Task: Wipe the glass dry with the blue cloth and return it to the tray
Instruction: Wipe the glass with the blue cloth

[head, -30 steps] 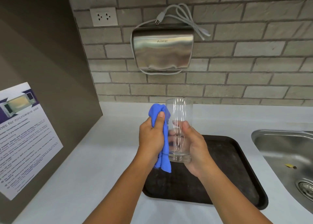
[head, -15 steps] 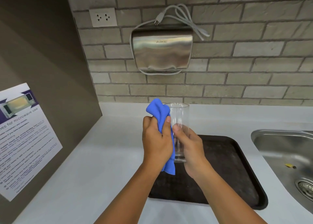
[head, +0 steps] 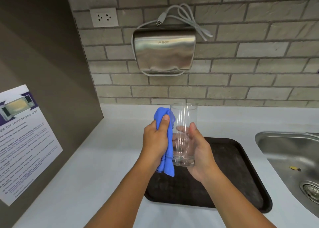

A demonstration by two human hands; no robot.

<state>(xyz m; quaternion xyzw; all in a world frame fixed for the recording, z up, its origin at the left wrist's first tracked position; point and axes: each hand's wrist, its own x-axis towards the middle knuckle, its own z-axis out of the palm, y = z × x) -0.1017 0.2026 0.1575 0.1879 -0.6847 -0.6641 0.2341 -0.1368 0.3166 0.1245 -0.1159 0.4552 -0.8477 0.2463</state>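
Observation:
A clear tall glass (head: 183,117) is held upright above the dark brown tray (head: 240,169). My right hand (head: 200,151) grips its lower half from the right side. My left hand (head: 156,139) is closed around the bunched blue cloth (head: 168,165) and presses it against the glass's left wall. One end of the cloth sticks up above my left thumb and the other end hangs down below my palm. The tray lies flat on the white counter with nothing standing on it.
A steel sink (head: 291,157) is set into the white counter (head: 96,167) to the right of the tray. A metal hand dryer (head: 164,51) with a loose cord hangs on the brick wall behind. A microwave notice (head: 22,139) is stuck on the left wall panel.
The two hands have drawn slightly apart since half a second ago, so more of the glass shows between them. The cloth has slid along the glass's left side.

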